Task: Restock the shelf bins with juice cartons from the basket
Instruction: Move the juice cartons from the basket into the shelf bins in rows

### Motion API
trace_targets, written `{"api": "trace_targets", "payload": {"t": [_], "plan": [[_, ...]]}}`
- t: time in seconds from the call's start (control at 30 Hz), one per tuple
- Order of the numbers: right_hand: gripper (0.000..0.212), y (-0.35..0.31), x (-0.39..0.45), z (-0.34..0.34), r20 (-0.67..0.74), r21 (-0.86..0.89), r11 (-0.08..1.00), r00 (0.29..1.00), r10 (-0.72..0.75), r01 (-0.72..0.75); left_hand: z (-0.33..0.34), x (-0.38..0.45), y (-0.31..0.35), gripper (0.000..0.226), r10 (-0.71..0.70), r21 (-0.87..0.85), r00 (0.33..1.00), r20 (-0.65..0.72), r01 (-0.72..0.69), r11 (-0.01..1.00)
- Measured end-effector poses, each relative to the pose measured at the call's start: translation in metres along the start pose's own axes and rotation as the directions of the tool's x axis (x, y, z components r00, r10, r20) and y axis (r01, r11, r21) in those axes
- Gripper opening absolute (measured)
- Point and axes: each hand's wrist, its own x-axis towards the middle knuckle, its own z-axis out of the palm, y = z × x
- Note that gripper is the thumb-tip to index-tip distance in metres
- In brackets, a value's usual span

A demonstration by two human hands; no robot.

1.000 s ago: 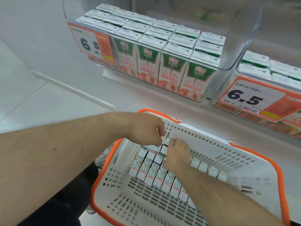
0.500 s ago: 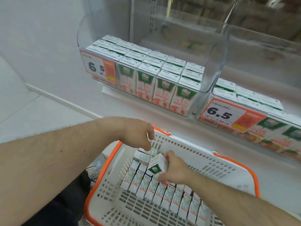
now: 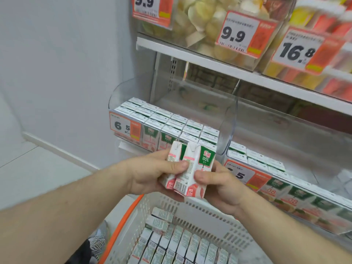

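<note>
Two small juice cartons [image 3: 192,168], white and pink with green tops, are held side by side above the basket. My left hand [image 3: 152,173] grips them from the left, thumb across their faces. My right hand [image 3: 219,185] grips the right carton from the right and below. Below them the white basket with an orange rim [image 3: 123,223] holds several cartons [image 3: 177,246] lying in rows. Behind my hands a clear shelf bin [image 3: 226,119] tagged 6.5 holds several rows of the same cartons [image 3: 171,122]. A second bin [image 3: 297,189] to its right holds more.
An upper shelf [image 3: 200,58] carries clear bins of fruit packs with price tags 9.9 [image 3: 236,35] and 16.8 [image 3: 297,50]. A white wall [image 3: 57,73] and floor lie to the left. The back half of the left bin shows open room above its cartons.
Both hands have come up out of the basket with two cartons and now hold them in front of the left bin. The view has tilted upward, showing the upper shelf.
</note>
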Motion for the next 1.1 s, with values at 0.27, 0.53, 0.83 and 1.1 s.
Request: {"api": "trace_targets", "payload": {"t": [0.27, 0.53, 0.83, 1.1], "plan": [[0.057, -0.049, -0.002, 0.027, -0.184, -0.522, 0.832, 0.928, -0.323, 0.186, -0.003, -0.004, 0.013, 0.071, 0.263, -0.281, 0.963, -0.065, -0.27, 0.921], [0.052, -0.067, 0.011, 0.049, -0.282, -0.551, 0.831, 0.922, -0.266, 0.072, -0.002, -0.01, 0.023, 0.052, 0.285, -0.173, 0.934, -0.215, -0.324, 0.93], [0.018, -0.106, 0.06, 0.047, -0.492, -0.23, 0.973, 0.866, -0.085, -0.035, -0.028, -0.028, 0.045, 0.04, 0.216, -0.354, 0.834, -0.508, -0.431, 0.83], [0.027, -0.123, 0.16, 0.035, -0.408, -0.848, 0.521, 0.744, -0.529, -0.095, -0.063, -0.025, 0.043, 0.038, 0.116, -0.398, 0.672, -0.732, -0.559, 0.728]]}}
